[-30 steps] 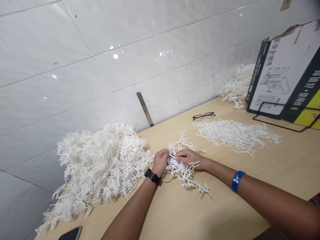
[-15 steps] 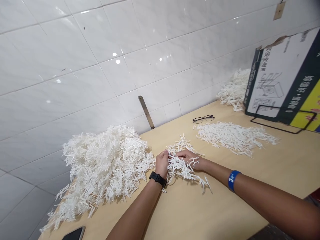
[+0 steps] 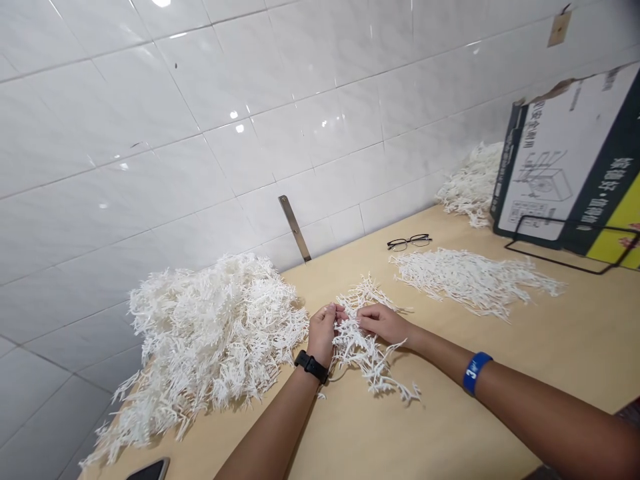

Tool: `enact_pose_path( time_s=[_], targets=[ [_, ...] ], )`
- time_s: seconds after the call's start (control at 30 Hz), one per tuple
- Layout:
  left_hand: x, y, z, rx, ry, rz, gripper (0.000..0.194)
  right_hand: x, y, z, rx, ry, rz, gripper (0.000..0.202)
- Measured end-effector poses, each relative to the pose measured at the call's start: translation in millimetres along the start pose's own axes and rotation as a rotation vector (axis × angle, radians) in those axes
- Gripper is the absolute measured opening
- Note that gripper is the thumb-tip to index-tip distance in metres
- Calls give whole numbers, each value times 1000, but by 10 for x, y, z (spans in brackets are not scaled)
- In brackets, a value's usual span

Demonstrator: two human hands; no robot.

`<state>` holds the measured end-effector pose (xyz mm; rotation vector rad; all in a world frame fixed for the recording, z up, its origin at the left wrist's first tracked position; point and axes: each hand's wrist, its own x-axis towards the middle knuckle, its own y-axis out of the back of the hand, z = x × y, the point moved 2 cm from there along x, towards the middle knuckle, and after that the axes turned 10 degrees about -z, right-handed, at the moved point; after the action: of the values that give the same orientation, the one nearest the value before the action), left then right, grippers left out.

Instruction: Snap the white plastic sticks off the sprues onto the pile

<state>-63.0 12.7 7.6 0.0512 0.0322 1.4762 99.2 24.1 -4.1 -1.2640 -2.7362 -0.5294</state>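
Observation:
A small clump of white branching plastic sprigs (image 3: pixel 365 350) lies on the table between my hands. My left hand (image 3: pixel 324 327), with a black watch on its wrist, is closed in a pinch at the clump's left edge. My right hand (image 3: pixel 383 321), fingers pressed together, pinches the sprigs from the right side. The exact pieces between the fingertips are too small to make out singly. To the left rises a large heap of the same white sprigs (image 3: pixel 210 333). A flatter pile of straighter white pieces (image 3: pixel 475 277) spreads to the right beyond my right hand.
Black-framed glasses (image 3: pixel 410 242) lie near the wall. At the right stands a printed cardboard box (image 3: pixel 550 173) with a black wire frame (image 3: pixel 555 260) before it, and another white pile (image 3: pixel 473 183) behind. A phone (image 3: pixel 150 470) lies at the front left edge. A tiled wall (image 3: pixel 320 153) bounds the back.
My right hand has shifted slightly right, and the sprigs that lay over it now hang lower, in front of it. My left hand stays near the same spot. The view has tilted a little.

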Motion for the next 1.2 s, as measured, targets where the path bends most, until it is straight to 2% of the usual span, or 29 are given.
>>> enact_pose_path(
  time_s=[0.23, 0.4, 0.6, 0.73, 0.9, 1.2],
  targets=[
    [-49, -16, 55, -68, 6, -88, 60, -29, 25, -27, -81, 13, 79, 40],
    [-61, -42, 49, -70, -7, -197, 61, -58, 42, -102, -158, 18, 248, 22],
    [-72, -117, 97, 23, -157, -358, 57, -54, -15, -181, -316, 155, 139, 17],
    [-86, -142, 126, 21, -179, -411, 53, -43, -24, -179, -379, 198, 175, 20],
    [-81, -123, 108, 28, -162, -413, 51, -37, 15, -181, -384, 175, 248, 19],
    [-57, -110, 66, 71, -196, -405, 52, -33, 20, -114, -293, 190, 197, 25]
  ],
)
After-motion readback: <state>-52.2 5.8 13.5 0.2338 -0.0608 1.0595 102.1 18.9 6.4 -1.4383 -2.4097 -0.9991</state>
